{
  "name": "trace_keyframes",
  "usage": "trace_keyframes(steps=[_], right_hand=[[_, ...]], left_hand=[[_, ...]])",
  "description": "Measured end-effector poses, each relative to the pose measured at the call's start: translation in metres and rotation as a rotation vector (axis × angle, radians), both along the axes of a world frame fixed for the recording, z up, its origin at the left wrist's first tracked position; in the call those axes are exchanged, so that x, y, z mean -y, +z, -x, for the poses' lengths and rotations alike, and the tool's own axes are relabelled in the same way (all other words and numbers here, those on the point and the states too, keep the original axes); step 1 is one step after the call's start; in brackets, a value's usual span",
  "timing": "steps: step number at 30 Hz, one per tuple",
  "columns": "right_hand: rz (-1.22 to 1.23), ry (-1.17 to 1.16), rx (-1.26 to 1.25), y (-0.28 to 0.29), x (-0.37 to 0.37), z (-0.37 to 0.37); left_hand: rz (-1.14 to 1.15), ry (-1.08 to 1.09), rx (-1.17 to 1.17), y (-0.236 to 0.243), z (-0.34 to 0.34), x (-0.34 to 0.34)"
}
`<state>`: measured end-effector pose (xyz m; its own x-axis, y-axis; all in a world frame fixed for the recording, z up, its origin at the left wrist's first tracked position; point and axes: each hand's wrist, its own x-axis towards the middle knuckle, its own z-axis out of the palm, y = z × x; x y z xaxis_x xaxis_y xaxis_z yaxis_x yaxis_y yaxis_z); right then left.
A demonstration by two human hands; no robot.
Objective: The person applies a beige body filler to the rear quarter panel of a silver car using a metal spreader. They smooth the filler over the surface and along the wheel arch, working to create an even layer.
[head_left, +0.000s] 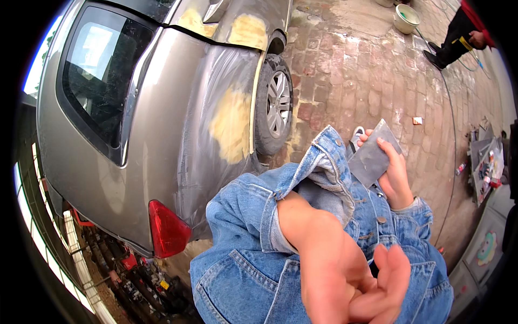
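Note:
My right hand holds a flat grey rectangular sheet in front of my body, fingers behind it and thumb at its edge. Its kind is not clear. Closer to me, my left hand is raised with fingers curled inward, slightly smeared by motion. What it pinches, if anything, is hidden. To my left stands a grey-brown car. Its rear side panel bears a beige filler patch ringed by dull sanded grey. More beige filler shows further along. Neither hand touches the car.
The car's rear wheel and red tail light are close by. A person stands on the brick paving at far right, near a hose and a pale bucket. Cluttered items and a small box are on the right.

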<state>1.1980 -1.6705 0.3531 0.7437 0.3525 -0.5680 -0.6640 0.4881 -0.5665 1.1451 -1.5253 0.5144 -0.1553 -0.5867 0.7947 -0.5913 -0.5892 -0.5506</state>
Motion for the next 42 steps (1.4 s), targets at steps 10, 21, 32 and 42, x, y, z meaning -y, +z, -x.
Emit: trace_keyframes(steps=[10, 21, 32, 42], right_hand=[[-0.024, 0.388, 0.070, -0.014, -0.045, -0.183], [-0.141, 0.630, 0.100, -0.036, -0.093, -0.316], [-0.070, 0.493, 0.155, -0.177, -0.235, -0.322], [0.109, -0.067, 0.235, -0.317, -0.397, -0.291]], left_hand=[[0.378, 0.213, -0.975, -0.078, -0.158, -0.065], [1.468, 0.485, -1.762, -0.173, -0.250, -0.066], [1.548, 0.938, -0.787, -0.134, -0.162, -0.276], [1.106, 1.017, -0.399, -0.094, -0.162, -0.407]])
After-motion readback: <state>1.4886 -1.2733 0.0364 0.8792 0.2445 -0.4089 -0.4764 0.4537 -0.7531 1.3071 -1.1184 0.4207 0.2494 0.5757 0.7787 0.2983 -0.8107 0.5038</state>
